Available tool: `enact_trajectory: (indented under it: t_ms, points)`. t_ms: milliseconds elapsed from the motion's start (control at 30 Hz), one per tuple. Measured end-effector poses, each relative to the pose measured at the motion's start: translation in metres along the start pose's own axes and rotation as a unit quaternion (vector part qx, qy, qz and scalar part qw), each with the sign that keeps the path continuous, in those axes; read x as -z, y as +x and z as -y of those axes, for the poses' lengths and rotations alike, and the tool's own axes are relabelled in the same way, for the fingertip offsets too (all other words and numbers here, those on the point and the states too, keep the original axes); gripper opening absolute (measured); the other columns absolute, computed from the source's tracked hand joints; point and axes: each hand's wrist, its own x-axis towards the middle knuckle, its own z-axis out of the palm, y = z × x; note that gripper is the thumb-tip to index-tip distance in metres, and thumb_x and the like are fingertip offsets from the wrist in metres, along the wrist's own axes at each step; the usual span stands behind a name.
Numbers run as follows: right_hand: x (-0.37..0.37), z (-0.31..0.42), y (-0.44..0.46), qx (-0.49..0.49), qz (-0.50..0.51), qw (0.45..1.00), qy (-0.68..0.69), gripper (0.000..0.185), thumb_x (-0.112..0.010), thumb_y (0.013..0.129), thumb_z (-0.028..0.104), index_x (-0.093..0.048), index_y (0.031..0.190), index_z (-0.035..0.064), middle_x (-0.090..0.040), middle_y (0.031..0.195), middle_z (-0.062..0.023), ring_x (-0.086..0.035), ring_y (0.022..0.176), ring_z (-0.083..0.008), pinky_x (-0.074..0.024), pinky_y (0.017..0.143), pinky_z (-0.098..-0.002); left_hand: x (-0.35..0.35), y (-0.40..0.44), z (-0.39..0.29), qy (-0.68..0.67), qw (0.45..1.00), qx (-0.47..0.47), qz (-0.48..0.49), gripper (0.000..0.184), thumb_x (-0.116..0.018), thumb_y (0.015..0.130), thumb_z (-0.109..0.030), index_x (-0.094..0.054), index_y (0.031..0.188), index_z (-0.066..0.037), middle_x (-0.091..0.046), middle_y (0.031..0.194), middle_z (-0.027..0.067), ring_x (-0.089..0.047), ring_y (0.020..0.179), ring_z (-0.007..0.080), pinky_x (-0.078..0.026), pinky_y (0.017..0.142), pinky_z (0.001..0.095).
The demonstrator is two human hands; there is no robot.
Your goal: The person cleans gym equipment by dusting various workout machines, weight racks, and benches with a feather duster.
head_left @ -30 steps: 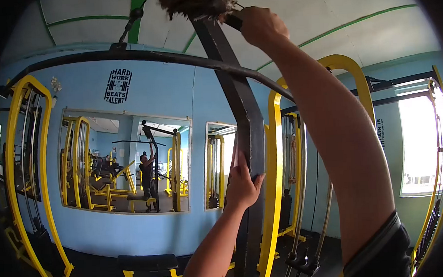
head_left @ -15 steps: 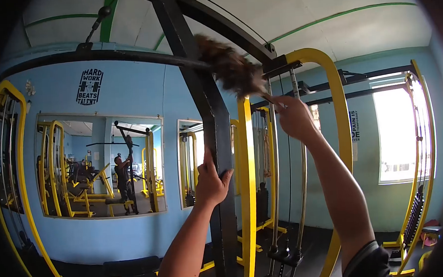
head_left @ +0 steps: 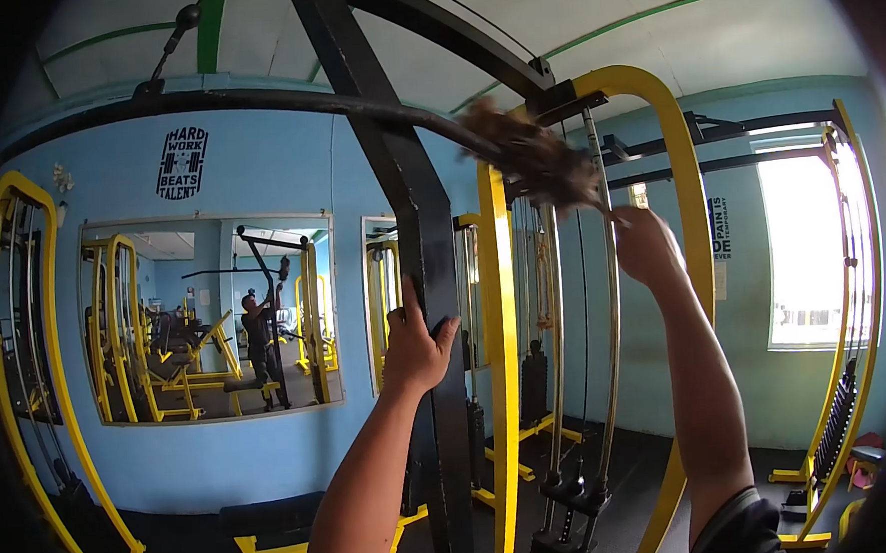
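My right hand (head_left: 648,246) is closed around the handle of a brown feather duster (head_left: 537,159). The duster's feathers are smeared by motion; they overlap the right end of the long black pull bar (head_left: 254,103) and lie in front of the yellow frame's top. My left hand (head_left: 419,350) rests against the black upright post (head_left: 431,237), its thumb and a finger spread along the post. Behind the right hand stand the machine's chrome guide rods (head_left: 613,368).
A yellow cable machine (head_left: 54,397) stands at the left, another (head_left: 840,396) at the right. A black bench pad (head_left: 270,516) sits low in front. On the blue wall hangs a mirror (head_left: 215,318). A window (head_left: 812,247) is at the right.
The duster came down from the top of the black post and moved right, past the post, with my right hand. My left hand stays on the post. The view has shifted.
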Motion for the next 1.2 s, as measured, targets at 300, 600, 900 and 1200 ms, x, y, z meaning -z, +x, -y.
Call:
enact_trajectory:
  t_ms: [300,600,900,1200]
  points:
    - [0.005,-0.001,-0.194,-0.1,-0.043,0.967,0.229,0.03,-0.055,0.085,0.005,-0.058,0.115,0.0002,-0.064,0.103,-0.0207,-0.064,0.094,-0.0304,-0.048,0.078,-0.0356,0.0,0.001,0.001,0.005,1.0,0.004,-0.008,0.088,-0.052,0.089,-0.048,-0.002,0.145,-0.002,-0.036,0.121,0.0308,-0.052,0.102,0.0445,-0.047,0.087,0.0444]
    - [-0.071,0.031,-0.138,-0.076,0.123,0.922,0.359,0.032,-0.055,0.088,0.006,-0.058,0.12,0.005,-0.048,0.062,-0.0014,-0.037,0.057,-0.0057,-0.0363,0.052,-0.0253,-0.003,0.002,0.002,0.027,0.999,0.007,-0.029,0.087,-0.052,0.088,-0.05,-0.001,0.147,-0.011,-0.039,0.117,0.0302,-0.052,0.103,0.0442,-0.046,0.085,0.0453]
    - [-0.095,0.002,-0.451,-0.276,0.426,0.779,0.368,0.019,-0.054,0.089,0.006,-0.062,0.105,-0.0012,-0.059,0.068,-0.0092,-0.052,0.066,-0.008,-0.0455,0.062,-0.0262,-0.026,-0.101,0.035,0.016,0.997,0.055,-0.051,0.095,-0.061,0.084,-0.045,-0.001,0.145,-0.001,-0.031,0.126,0.033,-0.045,0.111,0.044,-0.043,0.091,0.046]
    - [-0.089,0.03,-0.457,-0.295,0.361,0.77,0.435,0.034,-0.049,0.087,0.006,-0.048,0.121,0.0064,-0.059,0.078,-0.0266,-0.059,0.073,-0.0433,-0.0471,0.063,-0.0459,-0.082,-0.31,0.069,-0.1,0.976,0.173,0.087,0.102,-0.065,0.083,-0.037,0.009,0.144,-0.001,-0.014,0.145,0.0249,-0.024,0.133,0.0329,-0.024,0.108,0.0409]
